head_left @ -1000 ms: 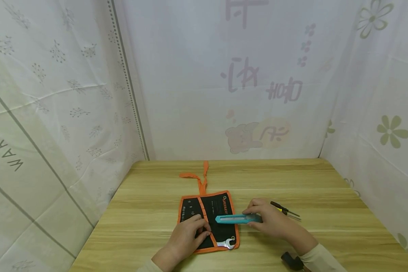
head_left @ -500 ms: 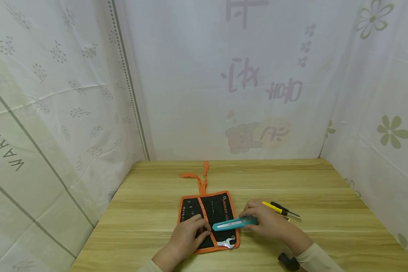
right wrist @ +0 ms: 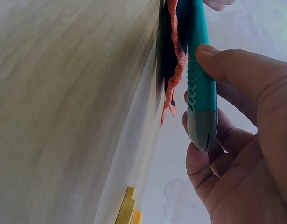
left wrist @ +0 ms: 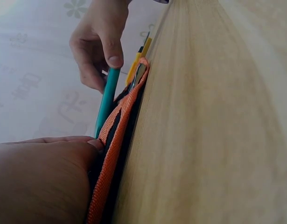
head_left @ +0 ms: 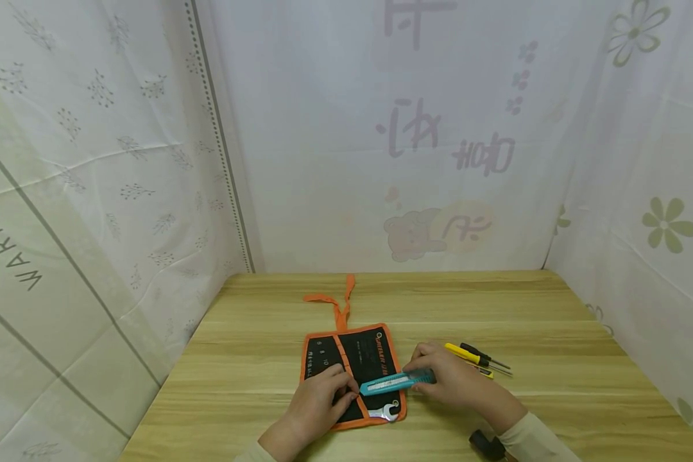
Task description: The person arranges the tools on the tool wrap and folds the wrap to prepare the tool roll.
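Observation:
A black tool pouch (head_left: pixel 366 350) with orange trim lies unrolled on the table. My left hand (head_left: pixel 321 399) rests over its lower left half and pinches the orange pocket edge (left wrist: pixel 116 119) between thumb and fingers. From the right, my right hand (head_left: pixel 452 375) grips a teal utility knife (head_left: pixel 387 384) by its grey end, thumb along one side (right wrist: pixel 204 79). The knife slants over the pouch, its front tip right at the pocket edge beside my left fingertips. Below it, a silver open-end wrench (head_left: pixel 384 412) sticks out of the lowest pocket.
Right of the pouch lie a yellow-handled screwdriver (head_left: pixel 464 353), a black-handled one (head_left: pixel 475 350) and a small yellow-and-black item (head_left: pixel 485 372), partly behind my right hand. A black-headed object (head_left: pixel 487 444) is near my right sleeve. Orange ties (head_left: pixel 342 314) trail toward the back.
My right hand has brought the knife left and toward me, tilting its tip down to the pocket edge. More of the yellow screwdriver shows now. The left hand stays in place.

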Tool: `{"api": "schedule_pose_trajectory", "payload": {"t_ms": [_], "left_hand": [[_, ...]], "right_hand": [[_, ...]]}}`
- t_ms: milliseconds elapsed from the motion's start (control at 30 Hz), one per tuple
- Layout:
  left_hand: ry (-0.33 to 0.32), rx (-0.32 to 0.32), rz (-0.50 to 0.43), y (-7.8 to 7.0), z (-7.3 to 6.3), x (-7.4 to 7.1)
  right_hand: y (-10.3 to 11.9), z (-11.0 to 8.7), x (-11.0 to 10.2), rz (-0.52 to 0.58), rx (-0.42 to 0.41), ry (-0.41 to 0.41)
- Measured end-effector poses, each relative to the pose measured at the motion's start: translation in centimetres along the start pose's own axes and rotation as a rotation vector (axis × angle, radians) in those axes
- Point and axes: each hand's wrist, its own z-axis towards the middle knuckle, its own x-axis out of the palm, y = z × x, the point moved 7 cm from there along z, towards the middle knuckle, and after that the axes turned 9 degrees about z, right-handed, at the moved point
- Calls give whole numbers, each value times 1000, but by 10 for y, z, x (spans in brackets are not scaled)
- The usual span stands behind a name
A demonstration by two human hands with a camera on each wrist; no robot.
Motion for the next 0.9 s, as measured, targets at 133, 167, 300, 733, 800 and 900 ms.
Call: {"api": "schedule_pose_trajectory", "payload": {"t_ms": [133,167,300,733,800,900], "left_hand": [[-1,1,-8,-1,0,-1],[0,1,-10,-1,0,-2],[12,-5,-12,-1,0,-2],[17,28,-20,-2,-1,0],[15,33,-17,-2,0,-1],[16,40,-17,-2,-1,0]], "right_hand": [[0,1,0,1,-2,2],[0,1,0,1,-4,3],[0,2,1,2,-12,5],[2,9,5,-14,-21,8],[3,11,6,-14,-36,9],[5,12,7,-16,-50,13]]}}
